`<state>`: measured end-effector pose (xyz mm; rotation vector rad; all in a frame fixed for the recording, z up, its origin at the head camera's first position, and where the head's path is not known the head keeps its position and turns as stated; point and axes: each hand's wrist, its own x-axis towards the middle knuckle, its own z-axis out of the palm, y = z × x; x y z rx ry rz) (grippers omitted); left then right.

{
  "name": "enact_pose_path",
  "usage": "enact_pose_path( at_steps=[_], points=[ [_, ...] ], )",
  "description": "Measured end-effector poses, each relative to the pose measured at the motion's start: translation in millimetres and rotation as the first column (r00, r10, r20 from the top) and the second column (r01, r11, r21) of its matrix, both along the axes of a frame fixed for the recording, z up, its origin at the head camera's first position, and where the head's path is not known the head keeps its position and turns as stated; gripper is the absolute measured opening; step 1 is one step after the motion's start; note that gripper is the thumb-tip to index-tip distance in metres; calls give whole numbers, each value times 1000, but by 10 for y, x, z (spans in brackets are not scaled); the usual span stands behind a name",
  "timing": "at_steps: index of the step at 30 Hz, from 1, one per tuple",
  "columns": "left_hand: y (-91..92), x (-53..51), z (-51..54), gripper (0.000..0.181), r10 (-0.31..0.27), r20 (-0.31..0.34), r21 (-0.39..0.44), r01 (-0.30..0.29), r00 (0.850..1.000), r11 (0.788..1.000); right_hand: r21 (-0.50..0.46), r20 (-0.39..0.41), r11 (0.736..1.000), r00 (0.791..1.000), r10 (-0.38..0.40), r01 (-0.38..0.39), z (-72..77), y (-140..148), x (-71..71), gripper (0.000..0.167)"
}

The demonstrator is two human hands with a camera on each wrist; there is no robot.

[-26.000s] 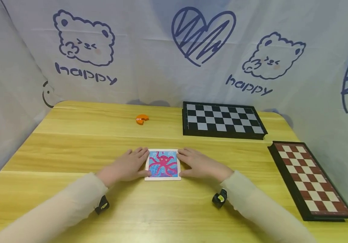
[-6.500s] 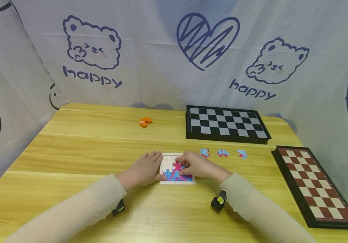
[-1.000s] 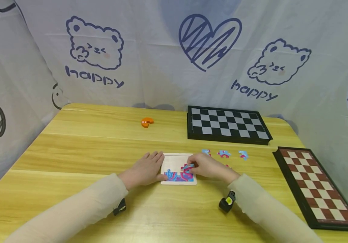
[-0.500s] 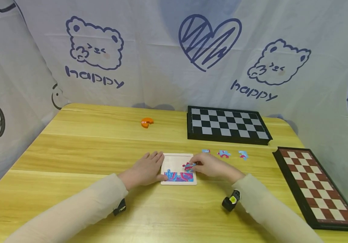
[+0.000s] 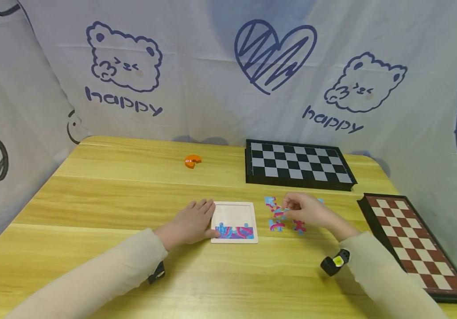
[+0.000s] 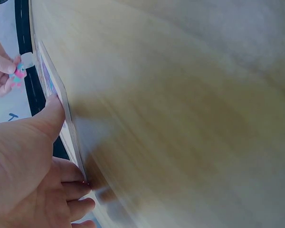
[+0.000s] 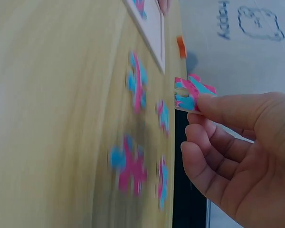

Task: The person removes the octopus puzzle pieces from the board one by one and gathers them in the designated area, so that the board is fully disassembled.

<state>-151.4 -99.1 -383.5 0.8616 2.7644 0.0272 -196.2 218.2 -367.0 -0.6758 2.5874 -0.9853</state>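
Left hand (image 5: pixel 184 226) is resting along the left side of the puzzle tray (image 5: pixel 232 214); its grip is spread, fingers straight, thumb lying on the near left corner. The tray is lying flat on the bench (image 5: pixel 228 283), in front of the person. One joined row (image 5: pixel 237 232) of blue, purple and pink pieces is filling its near side; pale floor is showing beyond.

Right hand (image 5: pixel 307 211) is hanging right of the tray, its grip pinching a pink-and-blue piece (image 7: pixel 192 92) between thumb and fingers, clear of the bench. Loose pieces are lying beneath and around it: one far left (image 5: pixel 269 201), one near left (image 5: pixel 277 226), a mostly pink one near right (image 5: pixel 299 227); another, far right (image 5: pixel 321 200), is partly hiding behind the hand. The right wrist view is blurring these.

A black-and-white checkered board (image 5: pixel 300 164) is lying far right, a red-brown-and-white one (image 5: pixel 408 237) right. An orange piece (image 5: pixel 190 161) is sitting on the far side.
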Motion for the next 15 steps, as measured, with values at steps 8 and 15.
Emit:
enact_pose_path(
  at_steps=[8, 15],
  points=[
    [13, -2, 12, 76, -1, -5, -4, 1, 1000, 1000, -6, 48, 999, 998, -47, 47, 40, 511, -36, 6],
    [17, -9, 2, 75, -5, -15, -8, 5, 1000, 1000, 81, 153, 994, 985, -79, 67, 12, 798, -40, 6]
  ],
)
